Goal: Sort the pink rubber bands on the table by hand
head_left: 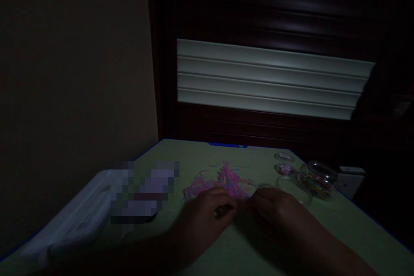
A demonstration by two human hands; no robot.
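In dim light, a loose heap of small pink and bluish rubber bands point(231, 181) lies on the pale green table. My left hand point(207, 213) is closed in front of the heap, its thumb and forefinger curled together. Close to its right, my right hand point(278, 209) is also closed, fingertips pinched and pointing toward the left hand. A faint thin strand may run between the fingertips, but it is too dark and small to make out. Both hands hide the near side of the heap.
A clear jar point(318, 181) of coloured bands stands at the right, near a clear round lid point(299, 192) and a small round dish point(284, 169) with pink bits. A white tray point(74, 207) lies left beside a blurred-out object point(148, 194). A slatted door rises behind.
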